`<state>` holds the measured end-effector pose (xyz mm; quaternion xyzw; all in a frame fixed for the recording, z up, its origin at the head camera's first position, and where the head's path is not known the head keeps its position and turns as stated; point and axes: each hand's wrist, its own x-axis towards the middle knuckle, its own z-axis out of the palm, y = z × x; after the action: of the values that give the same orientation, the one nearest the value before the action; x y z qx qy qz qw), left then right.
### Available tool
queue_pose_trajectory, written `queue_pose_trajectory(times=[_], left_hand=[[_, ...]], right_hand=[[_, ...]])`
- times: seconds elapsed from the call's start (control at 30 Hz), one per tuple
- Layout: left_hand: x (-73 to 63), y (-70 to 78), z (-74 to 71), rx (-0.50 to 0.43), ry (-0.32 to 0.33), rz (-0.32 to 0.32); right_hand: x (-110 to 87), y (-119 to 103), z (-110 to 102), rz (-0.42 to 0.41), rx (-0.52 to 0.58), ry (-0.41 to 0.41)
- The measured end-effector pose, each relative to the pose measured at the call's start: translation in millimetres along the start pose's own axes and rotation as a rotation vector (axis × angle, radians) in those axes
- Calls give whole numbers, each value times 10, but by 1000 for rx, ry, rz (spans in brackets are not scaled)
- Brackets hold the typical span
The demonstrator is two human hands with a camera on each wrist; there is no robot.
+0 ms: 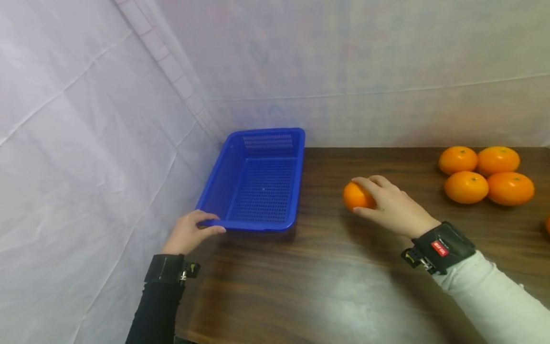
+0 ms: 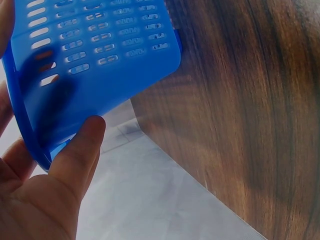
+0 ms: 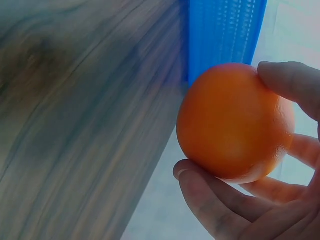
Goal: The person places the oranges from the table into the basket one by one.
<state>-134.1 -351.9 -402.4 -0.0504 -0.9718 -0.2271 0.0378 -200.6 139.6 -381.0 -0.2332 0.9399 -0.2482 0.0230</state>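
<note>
A blue plastic basket (image 1: 266, 191) with slotted walls and floor stands at the left of the wooden table, nothing inside it. My left hand (image 1: 189, 232) grips its near left corner, thumb outside and fingers over the rim; the left wrist view shows the thumb (image 2: 80, 155) against the outer wall. My right hand (image 1: 395, 205) holds an orange (image 1: 357, 196) between thumb and fingers, to the right of the basket. In the right wrist view the same orange (image 3: 232, 122) sits in the curled fingers, with the basket (image 3: 220, 35) behind it.
Several more oranges (image 1: 466, 187) lie grouped at the back right of the table (image 1: 326, 267), and part of another (image 1: 547, 224) shows at the right edge. White sheeting (image 1: 365, 71) rises behind the table, and more (image 1: 107, 167) stands along the left side, close to the basket.
</note>
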Motion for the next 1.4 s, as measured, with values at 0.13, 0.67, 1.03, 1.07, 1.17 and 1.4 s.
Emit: queue_pose_trajectory(times=[0.13, 0.67, 1.03, 1.07, 1.17, 1.4], left_hand=[[-32, -22, -19, -7, 11, 6], [-167, -50, -57, 10, 37, -8], [-155, -34, -25, 7, 37, -10], [-155, -34, -26, 7, 37, -9], [-158, -45, -28, 9, 35, -7], [-160, -63, -17, 18, 42, 4]], right_hand=[[109, -142, 63, -50, 0, 12], [392, -660, 262, -246, 30, 46], [464, -850, 289, -313, -1, 57], [470, -860, 286, -315, -5, 58], [491, -904, 270, -315, -9, 48], [532, -1064, 245, -336, -12, 17]])
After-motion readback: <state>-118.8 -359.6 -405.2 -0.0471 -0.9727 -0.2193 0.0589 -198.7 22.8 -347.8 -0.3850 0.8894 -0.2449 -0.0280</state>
